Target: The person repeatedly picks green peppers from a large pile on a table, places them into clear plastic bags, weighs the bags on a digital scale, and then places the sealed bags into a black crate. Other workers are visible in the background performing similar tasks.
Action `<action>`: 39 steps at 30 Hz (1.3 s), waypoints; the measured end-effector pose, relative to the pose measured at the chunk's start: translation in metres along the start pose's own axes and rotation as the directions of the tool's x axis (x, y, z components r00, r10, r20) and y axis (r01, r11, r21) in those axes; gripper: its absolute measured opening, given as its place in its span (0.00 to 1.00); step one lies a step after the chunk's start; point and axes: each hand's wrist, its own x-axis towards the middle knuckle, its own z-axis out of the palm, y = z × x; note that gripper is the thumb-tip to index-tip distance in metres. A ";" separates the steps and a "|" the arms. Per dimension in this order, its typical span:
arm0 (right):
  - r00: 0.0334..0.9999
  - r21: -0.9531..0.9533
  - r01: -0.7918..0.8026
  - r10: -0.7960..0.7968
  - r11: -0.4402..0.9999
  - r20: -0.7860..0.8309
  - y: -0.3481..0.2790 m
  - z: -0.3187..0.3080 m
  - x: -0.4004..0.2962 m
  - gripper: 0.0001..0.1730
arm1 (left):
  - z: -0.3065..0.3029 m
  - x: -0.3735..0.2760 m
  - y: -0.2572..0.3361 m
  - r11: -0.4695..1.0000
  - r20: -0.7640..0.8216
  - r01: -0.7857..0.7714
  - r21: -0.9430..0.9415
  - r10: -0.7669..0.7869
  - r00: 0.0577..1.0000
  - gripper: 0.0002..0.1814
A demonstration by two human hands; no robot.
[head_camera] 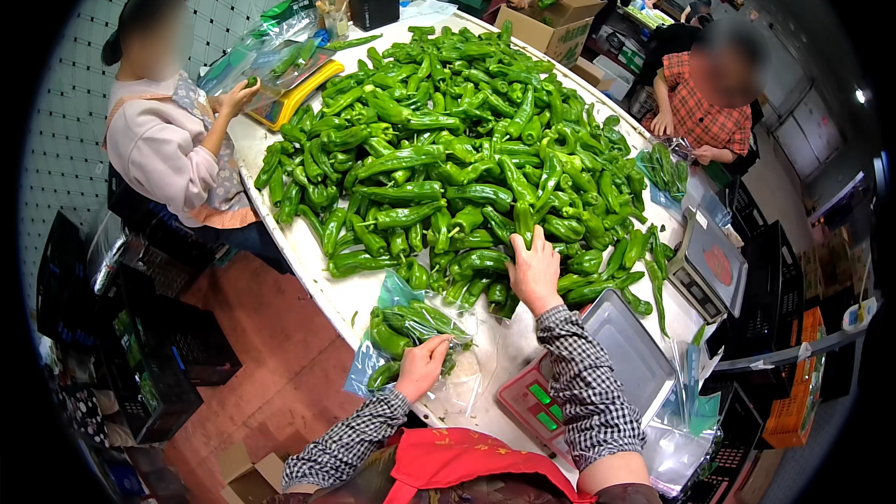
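Observation:
A large heap of green peppers [448, 154] covers much of the white table [325, 301]. My left hand [422, 366] grips the edge of a clear plastic bag [458, 371] with several green peppers inside, near the table's front left edge. My right hand [536, 267] reaches to the near side of the heap, its fingers around one green pepper [523, 222] that points away from me. A red and white digital scale [623, 343] with a grey tray and lit green displays lies partly under my right forearm.
A yellow scale [301, 94] stands by a co-worker at the left. A second scale [710, 262] and a bag of peppers [663, 171] lie at the right edge, near another co-worker. Empty bags [682, 434] lie at the lower right. A cardboard box [553, 24] stands at the far side.

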 end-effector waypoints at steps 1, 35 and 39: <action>0.998 -0.047 0.009 -0.012 0.999 -0.068 -0.001 0.006 -0.003 0.39 | -0.001 -0.001 0.001 1.000 0.004 0.007 0.001 -0.007 1.000 0.15; 0.982 0.019 -0.164 0.165 0.986 -0.095 -0.005 0.012 0.000 0.25 | 0.002 -0.005 -0.006 0.998 -0.033 -0.030 0.059 0.032 0.999 0.16; 0.976 -0.084 -0.218 0.219 0.972 0.004 -0.011 0.009 0.014 0.22 | 0.004 -0.006 -0.010 0.998 -0.046 -0.039 0.046 0.041 0.998 0.15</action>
